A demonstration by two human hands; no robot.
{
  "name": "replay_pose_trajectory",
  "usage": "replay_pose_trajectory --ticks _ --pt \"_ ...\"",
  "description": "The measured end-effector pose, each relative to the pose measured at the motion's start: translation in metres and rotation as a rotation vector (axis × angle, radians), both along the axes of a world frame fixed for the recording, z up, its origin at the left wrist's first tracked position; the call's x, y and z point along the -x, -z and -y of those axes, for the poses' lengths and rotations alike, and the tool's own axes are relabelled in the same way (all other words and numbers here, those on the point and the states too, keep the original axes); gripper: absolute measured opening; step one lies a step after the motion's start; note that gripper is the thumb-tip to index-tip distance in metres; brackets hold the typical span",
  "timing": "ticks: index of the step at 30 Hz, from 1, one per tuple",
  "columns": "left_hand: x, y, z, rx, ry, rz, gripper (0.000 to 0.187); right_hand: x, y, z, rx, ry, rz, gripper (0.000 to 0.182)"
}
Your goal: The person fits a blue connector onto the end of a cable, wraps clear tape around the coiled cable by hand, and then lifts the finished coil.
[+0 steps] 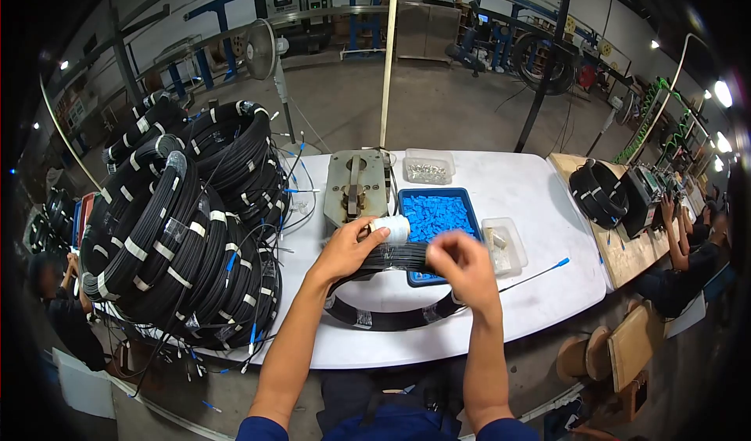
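My left hand (351, 247) is closed around a white roll (393, 229), holding it at the top edge of a black cable coil (391, 320). Clear wrap shows on the upper part of the coil under the roll. My right hand (465, 265) is at the coil's upper right, fingers curled and blurred; whether they hold anything is too smeared to tell. The coil lies near the front of the white table (540, 206), with pale bands around its lower part. A cable with a blue tip (562, 263) extends to the right.
Behind the coil are a blue bin (438, 218) of blue parts, a metal fixture (356, 187), a clear tray (429, 167) and another clear container (504, 247). Large stacked cable coils (180, 238) fill the left. Co-workers sit at both sides.
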State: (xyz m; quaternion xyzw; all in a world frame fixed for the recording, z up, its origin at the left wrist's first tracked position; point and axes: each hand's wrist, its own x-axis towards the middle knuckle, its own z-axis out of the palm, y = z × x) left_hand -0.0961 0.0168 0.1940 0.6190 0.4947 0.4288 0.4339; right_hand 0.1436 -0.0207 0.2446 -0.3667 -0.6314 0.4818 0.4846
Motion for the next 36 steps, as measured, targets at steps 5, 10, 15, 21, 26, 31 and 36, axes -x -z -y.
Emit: replay_pose_trajectory --ticks 5,10,15,21,26,31,36 --pt "0.001 -0.003 0.003 -0.064 0.025 -0.049 0.050 0.028 0.003 -0.079 0.023 -0.212 0.559 0.060" --pt "0.009 -0.007 0.012 0.001 0.002 0.013 0.060 0.035 0.025 -0.105 0.194 -0.430 0.389 0.056" --pt "0.011 -0.023 0.028 -0.126 0.078 -0.277 0.123 0.036 0.007 -0.104 0.391 -0.243 0.346 0.048" --pt "0.004 -0.025 0.026 -0.091 0.072 -0.365 0.136 0.043 0.006 -0.113 0.398 -0.258 0.279 0.047" --pt "0.001 -0.013 0.023 -0.164 0.015 -0.339 0.121 0.050 -0.022 -0.080 0.483 -0.259 -0.094 0.046" --pt "0.001 -0.032 0.020 -0.122 0.089 -0.360 0.100 0.043 -0.010 -0.073 0.280 -0.287 -0.014 0.041" --pt "0.001 -0.035 0.023 -0.129 0.079 -0.408 0.075 0.033 0.002 -0.063 0.114 -0.433 -0.055 0.037"
